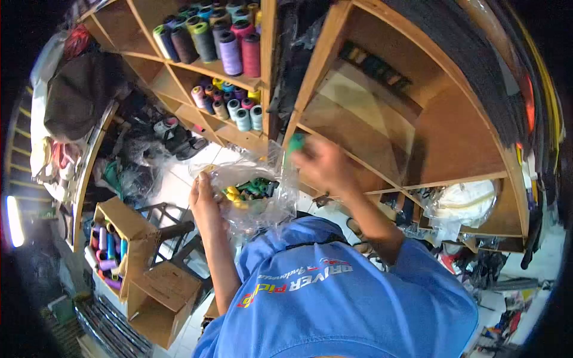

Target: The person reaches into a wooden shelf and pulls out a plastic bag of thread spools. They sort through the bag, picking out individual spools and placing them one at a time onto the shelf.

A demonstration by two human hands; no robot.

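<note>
Wooden shelves (268, 65), white-tiled floor (176, 179); left hand (204, 192) holds plastic bag (248, 221).

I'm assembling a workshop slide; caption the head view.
Left hand holds a clear plastic bag of yellow and green items; blurred right hand holds a small green object.

From here I see thread cones (230, 53) standing in two tiers of a wooden shelf (268, 65), lilac beside pink above. Down on the left, a cardboard box (140, 253) holds more spools (107, 264); beyond it glows a light tube (15, 221). Over right, clear plastic wraps a white bundle (465, 203).
</note>
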